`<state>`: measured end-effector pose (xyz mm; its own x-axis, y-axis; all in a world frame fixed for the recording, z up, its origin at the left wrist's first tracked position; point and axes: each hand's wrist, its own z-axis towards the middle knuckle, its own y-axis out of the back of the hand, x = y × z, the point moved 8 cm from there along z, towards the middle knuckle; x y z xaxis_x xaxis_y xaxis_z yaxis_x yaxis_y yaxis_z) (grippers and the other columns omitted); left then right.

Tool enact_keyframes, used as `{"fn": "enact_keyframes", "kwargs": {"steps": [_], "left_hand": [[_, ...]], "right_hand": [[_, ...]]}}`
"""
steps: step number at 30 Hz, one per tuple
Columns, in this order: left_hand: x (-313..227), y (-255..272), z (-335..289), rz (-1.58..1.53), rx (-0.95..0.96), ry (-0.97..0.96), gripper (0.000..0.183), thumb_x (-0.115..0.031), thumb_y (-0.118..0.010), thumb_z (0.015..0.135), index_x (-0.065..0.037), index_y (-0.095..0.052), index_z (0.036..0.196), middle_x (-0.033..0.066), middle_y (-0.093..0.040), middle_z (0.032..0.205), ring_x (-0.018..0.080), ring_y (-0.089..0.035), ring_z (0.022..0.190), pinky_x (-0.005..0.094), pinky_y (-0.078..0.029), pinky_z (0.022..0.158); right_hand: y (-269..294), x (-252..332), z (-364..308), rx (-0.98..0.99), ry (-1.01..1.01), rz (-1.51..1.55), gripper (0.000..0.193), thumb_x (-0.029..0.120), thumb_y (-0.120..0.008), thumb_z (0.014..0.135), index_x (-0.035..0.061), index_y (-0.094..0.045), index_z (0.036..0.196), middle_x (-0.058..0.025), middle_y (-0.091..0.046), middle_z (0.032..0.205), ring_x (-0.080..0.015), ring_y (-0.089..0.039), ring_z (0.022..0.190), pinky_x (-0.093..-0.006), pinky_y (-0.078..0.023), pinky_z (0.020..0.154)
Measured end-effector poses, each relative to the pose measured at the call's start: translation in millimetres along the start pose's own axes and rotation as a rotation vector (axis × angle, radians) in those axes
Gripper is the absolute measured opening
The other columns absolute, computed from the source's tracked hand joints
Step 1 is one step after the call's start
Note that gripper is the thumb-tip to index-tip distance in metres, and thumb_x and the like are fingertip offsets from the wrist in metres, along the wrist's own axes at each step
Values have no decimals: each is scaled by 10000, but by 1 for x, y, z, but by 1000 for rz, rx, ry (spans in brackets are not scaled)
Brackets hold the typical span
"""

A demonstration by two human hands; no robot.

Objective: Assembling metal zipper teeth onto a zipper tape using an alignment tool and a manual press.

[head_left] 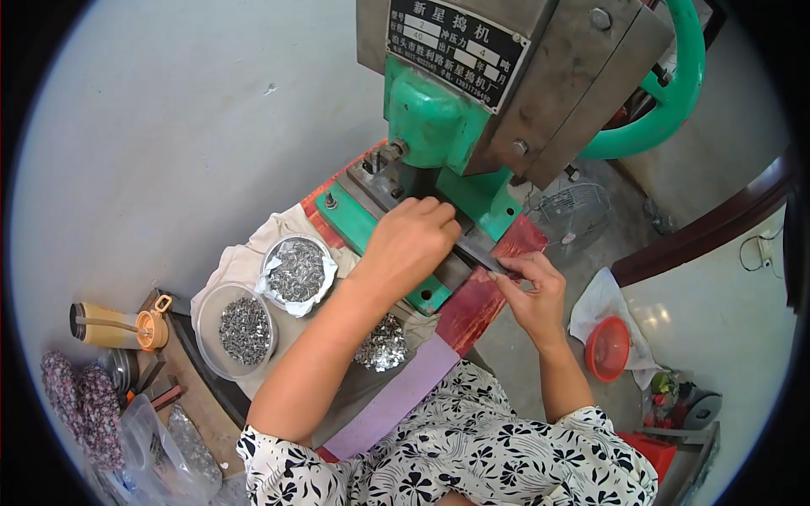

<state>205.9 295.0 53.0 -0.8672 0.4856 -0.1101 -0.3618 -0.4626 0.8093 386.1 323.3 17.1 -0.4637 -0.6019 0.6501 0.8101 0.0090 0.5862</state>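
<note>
A green and grey hand press (434, 118) stands over the bench with its dark ram (418, 180) pointing down. My left hand (413, 240) is at the press bed just below the ram, palm down with curled fingers. Whatever its fingertips hold or touch is hidden beneath it. A flat grey metal strip (479, 253) sticks out of the bed to the right. Thumb and fingers of my right hand (537, 291) pinch its outer end. The green base (350, 221) of the press lies under my left wrist.
Left of my left forearm stand a cloth-lined bowl (304, 309) of thin metal pieces and a clear tub (203, 333) of small metal parts. A shiny metal heap (382, 346) lies beside the forearm. A green handwheel (688, 93) juts out at upper right; a red basin (607, 348) sits lower right.
</note>
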Motion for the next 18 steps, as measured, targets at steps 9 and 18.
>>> {"fn": "enact_keyframes", "kwargs": {"steps": [9, 18], "left_hand": [[22, -2, -45, -258, -203, 327, 179, -35, -730, 783, -18, -689, 956, 87, -658, 967, 289, -633, 884, 389, -523, 764], [-21, -18, -49, -129, -197, 211, 381, -36, -667, 787, -30, -650, 1168, 107, -644, 1178, 279, -628, 1059, 405, -490, 900]], "right_hand": [[-2, -3, -2, 53, -12, -22, 217, 51, -787, 747, -6, -742, 952, -111, -694, 847, -180, -676, 691, -283, -534, 614], [-27, -1, 12, 97, -31, 44, 208, 60, -775, 772, -13, -737, 963, -118, -685, 863, -186, -696, 696, -278, -553, 611]]}}
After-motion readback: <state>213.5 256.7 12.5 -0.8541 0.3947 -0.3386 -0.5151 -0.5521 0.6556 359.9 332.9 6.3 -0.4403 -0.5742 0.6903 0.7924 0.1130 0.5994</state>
